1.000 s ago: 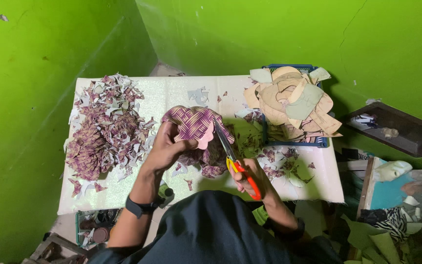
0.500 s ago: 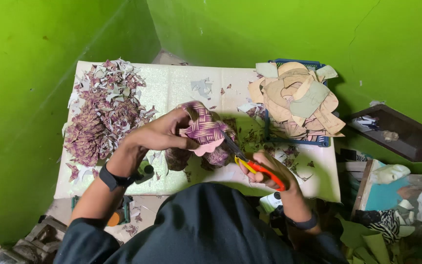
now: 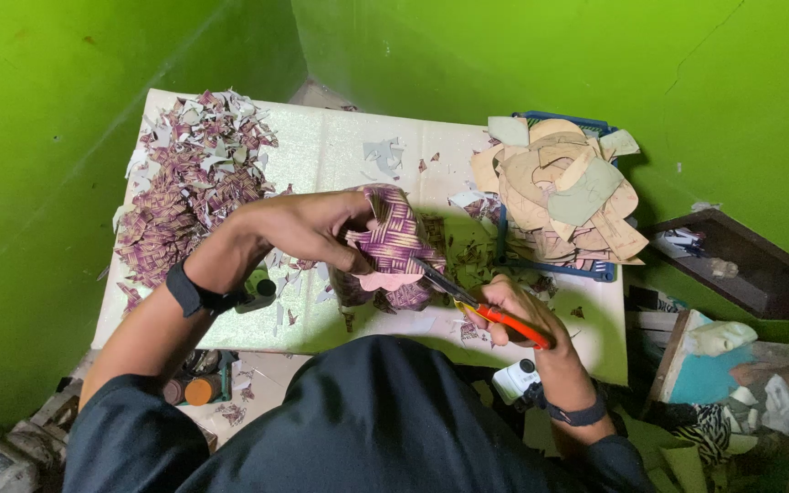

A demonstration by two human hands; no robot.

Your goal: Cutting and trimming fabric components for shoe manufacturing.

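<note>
My left hand (image 3: 308, 228) grips a piece of purple and cream woven material (image 3: 393, 239) and holds it above the white table (image 3: 331, 151). My right hand (image 3: 515, 310) is closed around the orange handles of a pair of scissors (image 3: 477, 303). The dark blades point up and left into the lower edge of the woven piece. More pieces of the same material lie just beneath it on the table.
A big heap of purple and pale offcuts (image 3: 189, 187) covers the table's left side. A blue tray (image 3: 554, 192) stacked with tan cardboard shapes sits at the right. Green walls close in behind and left. Clutter and a dark box (image 3: 741, 265) lie right of the table.
The view has shifted slightly. My left hand has turned the woven piece a little, and the scissors in my right hand have stayed at its lower edge.
</note>
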